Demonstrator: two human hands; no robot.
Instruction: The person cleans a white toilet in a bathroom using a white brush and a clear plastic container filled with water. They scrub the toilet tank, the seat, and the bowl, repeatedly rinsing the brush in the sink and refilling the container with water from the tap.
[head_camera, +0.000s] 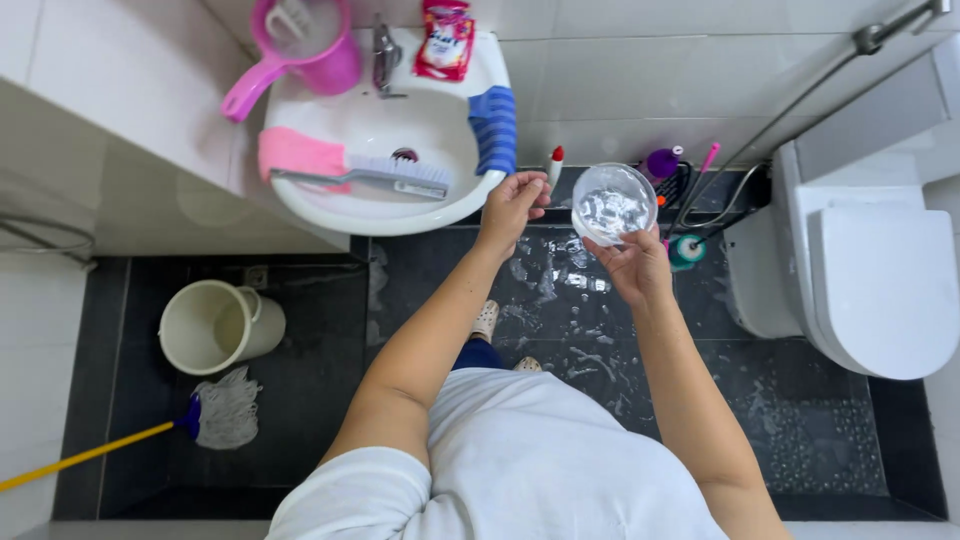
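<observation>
My right hand holds a clear plastic container with something whitish inside, raised above the wet dark floor. My left hand hovers beside the edge of the white sink, fingers pinched together close to the container's left side; whether it pinches anything is too small to tell. A scrub brush lies across the sink basin next to a pink cloth. A blue striped cloth hangs over the sink's right rim.
A pink jug and a red packet sit at the sink's back. A white toilet stands right. A cream bucket and yellow-handled mop are left. Bottles stand by the wall. Foam covers the floor.
</observation>
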